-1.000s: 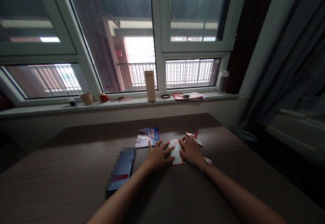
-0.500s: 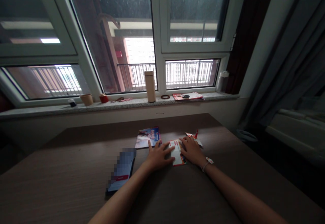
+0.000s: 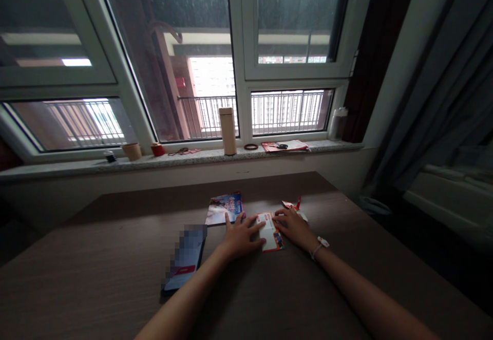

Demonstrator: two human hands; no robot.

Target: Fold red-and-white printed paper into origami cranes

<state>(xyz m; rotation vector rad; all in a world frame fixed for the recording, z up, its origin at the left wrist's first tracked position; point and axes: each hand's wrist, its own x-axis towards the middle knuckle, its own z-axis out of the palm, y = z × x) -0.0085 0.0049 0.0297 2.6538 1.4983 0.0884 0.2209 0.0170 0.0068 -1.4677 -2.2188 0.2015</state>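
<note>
My left hand (image 3: pixel 239 235) lies flat with fingers spread on the dark wooden table (image 3: pixel 115 258), pressing the left side of a folded red and white paper (image 3: pixel 270 233). My right hand (image 3: pixel 296 228) rests on the paper's right edge, its fingers together and touching the paper. A bracelet sits on my right wrist. A small folded red and white paper shape (image 3: pixel 293 207) stands just beyond my right hand. A colourful leaflet (image 3: pixel 225 208) lies beyond my left hand.
A dark flat pack (image 3: pixel 184 259) lies left of my left arm. The windowsill (image 3: pixel 173 158) carries a tall beige flask (image 3: pixel 228 131), two small cups (image 3: pixel 132 150), red papers with scissors (image 3: pixel 284 146) and a jar (image 3: pixel 338 123). Curtains hang at right.
My right hand has slid a little to the right along the paper, uncovering more of its surface. My left hand has stayed in place.
</note>
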